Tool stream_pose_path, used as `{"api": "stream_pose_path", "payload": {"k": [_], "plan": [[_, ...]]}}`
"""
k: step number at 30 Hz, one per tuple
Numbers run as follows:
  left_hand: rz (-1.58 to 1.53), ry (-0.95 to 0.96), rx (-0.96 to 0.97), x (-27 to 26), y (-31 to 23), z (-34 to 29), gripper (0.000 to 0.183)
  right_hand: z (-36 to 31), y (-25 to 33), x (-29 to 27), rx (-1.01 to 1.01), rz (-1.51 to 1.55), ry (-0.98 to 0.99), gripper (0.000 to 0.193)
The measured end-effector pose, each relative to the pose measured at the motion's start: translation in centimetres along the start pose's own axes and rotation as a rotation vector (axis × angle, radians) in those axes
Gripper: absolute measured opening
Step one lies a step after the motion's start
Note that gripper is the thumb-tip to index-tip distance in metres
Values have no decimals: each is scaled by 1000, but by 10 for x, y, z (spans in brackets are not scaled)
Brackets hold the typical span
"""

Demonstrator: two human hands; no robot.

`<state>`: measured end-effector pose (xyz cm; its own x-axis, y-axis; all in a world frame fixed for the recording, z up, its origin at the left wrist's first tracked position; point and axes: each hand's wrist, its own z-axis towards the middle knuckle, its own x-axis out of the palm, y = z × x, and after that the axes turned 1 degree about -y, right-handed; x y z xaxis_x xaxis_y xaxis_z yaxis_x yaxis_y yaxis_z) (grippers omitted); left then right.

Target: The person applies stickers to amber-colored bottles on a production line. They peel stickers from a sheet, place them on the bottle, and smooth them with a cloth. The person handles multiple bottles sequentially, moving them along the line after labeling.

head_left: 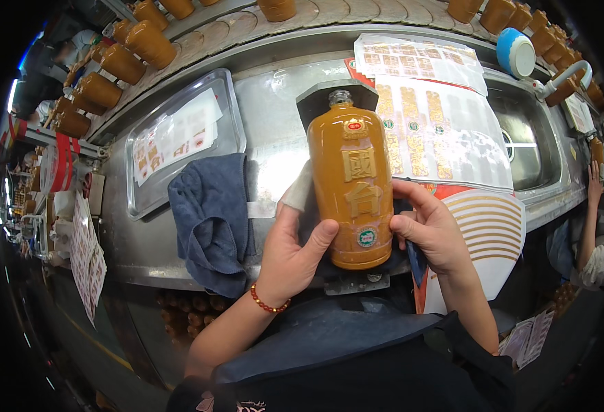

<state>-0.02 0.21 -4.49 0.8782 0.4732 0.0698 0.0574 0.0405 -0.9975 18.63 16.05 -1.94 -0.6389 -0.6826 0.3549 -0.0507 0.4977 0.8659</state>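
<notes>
Upright in my view, a glossy amber-brown bottle (351, 159) with raised gold characters, a small red oval emblem and a round green-and-white sticker faces me. My left hand (288, 250) is closed round its lower left side, thumb on the front; a whitish cover wraps one finger. On the lower right side, my right hand (434, 230) grips it with the thumb at the edge near the green sticker, its other fingers partly hidden. Some dark blue cloth (416, 264) hangs below the right hand. A dark angular stand (307, 106) shows behind the clear bottle neck.
Left on the metal bench lie a crumpled blue towel (209, 220) and a metal tray (132, 196) with sticker sheets. More sticker sheets (463, 137) and a fan-striped white-gold sheet (484, 230) lie right, beside a sink (532, 154). Brown bottles (151, 44) line the conveyor (302, 12); another person's arm (588, 220) shows far right.
</notes>
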Motion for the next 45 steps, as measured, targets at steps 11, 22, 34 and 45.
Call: {"api": "stream_pose_path", "payload": {"k": [11, 22, 34, 45], "plan": [[68, 137, -6, -10, 4, -12, 103, -15, 6, 2, -59, -197, 39, 84], [26, 139, -65, -6, 3, -14, 112, -12, 7, 1, 6, -185, 20, 87], [145, 157, -22, -10, 3, -13, 113, -16, 4, 4, -48, -268, 20, 94], [88, 51, -10, -3, -2, 2, 80, -9, 15, 15, -5, -105, -40, 79]]}}
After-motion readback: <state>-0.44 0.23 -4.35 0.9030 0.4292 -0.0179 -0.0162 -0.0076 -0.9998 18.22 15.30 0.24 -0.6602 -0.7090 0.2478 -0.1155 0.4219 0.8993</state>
